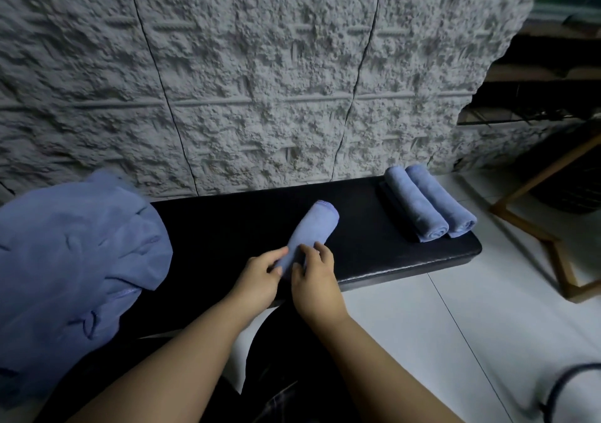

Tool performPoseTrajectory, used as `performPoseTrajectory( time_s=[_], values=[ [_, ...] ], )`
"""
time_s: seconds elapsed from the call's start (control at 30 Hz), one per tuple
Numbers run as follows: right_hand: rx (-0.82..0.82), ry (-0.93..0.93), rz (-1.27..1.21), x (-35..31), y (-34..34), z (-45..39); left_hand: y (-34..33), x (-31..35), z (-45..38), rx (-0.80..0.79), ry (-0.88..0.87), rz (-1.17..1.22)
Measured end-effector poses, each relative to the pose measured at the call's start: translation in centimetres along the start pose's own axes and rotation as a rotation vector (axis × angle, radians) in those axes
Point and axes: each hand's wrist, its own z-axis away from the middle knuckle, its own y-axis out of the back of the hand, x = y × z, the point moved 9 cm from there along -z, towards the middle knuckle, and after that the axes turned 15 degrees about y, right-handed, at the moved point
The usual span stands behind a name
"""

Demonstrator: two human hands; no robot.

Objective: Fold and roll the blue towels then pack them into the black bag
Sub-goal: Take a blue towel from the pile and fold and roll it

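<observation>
A blue towel (312,229) lies rolled lengthwise on the black bench (227,227), pointing away from me. My left hand (260,276) and my right hand (313,274) both grip its near end, fingers curled over the cloth. Two finished blue towel rolls (429,203) lie side by side at the bench's right end, on a flat black thing (395,206) that may be the bag. A heap of loose blue towels (74,266) covers the bench's left end.
A rough white textured wall (260,81) rises right behind the bench. White tiled floor (455,308) spreads to the right, with a wooden frame (553,237) standing there. A dark shape lies under my arms at the bottom.
</observation>
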Motion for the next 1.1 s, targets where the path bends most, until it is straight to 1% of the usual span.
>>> performPoseTrajectory(
  time_s=[0.07, 0.13, 0.23, 0.33, 0.4, 0.47, 0.53, 0.6, 0.77, 0.9, 1.1],
  values=[
    [0.024, -0.027, 0.001, 0.9, 0.9, -0.2, -1.7, 0.7, 0.2, -0.073, 0.016, 0.077],
    [0.062, -0.024, 0.05, 1.6, 1.9, -0.4, -3.0, 0.9, 0.3, -0.139, 0.051, 0.104],
    [0.1, -0.026, 0.084, 2.8, 2.8, -0.7, -4.3, 0.4, -0.4, -0.197, 0.081, 0.113],
    [0.127, -0.015, 0.101, 3.9, 3.5, -1.1, -5.6, 0.6, -0.2, -0.277, 0.062, 0.069],
    [0.17, 0.02, 0.142, 4.3, 4.1, -1.3, -6.3, 1.2, 0.3, -0.299, 0.007, -0.032],
    [0.207, 0.053, 0.204, 4.5, 4.9, -1.6, -6.5, 2.0, 0.6, -0.27, -0.063, -0.146],
    [0.218, 0.071, 0.269, 5.2, 5.5, -2.0, -6.0, 2.6, 0.9, -0.173, -0.119, -0.271],
    [0.241, 0.075, 0.316, 6.2, 6.5, -2.5, -5.5, 3.1, 1.5, -0.119, -0.147, -0.341],
    [0.316, -0.005, 0.368, 9.3, 10.7, -3.4, -4.9, 2.5, 1.9, -0.112, -0.157, -0.437],
    [0.295, -0.035, 0.459, 10.2, 12.5, -4.0, -4.9, 2.1, 2.0, -0.095, -0.165, -0.476],
    [0.271, -0.076, 0.55, 10.5, 13.4, -5.0, -4.6, 1.9, 2.5, -0.085, -0.168, -0.488]
  ],
)
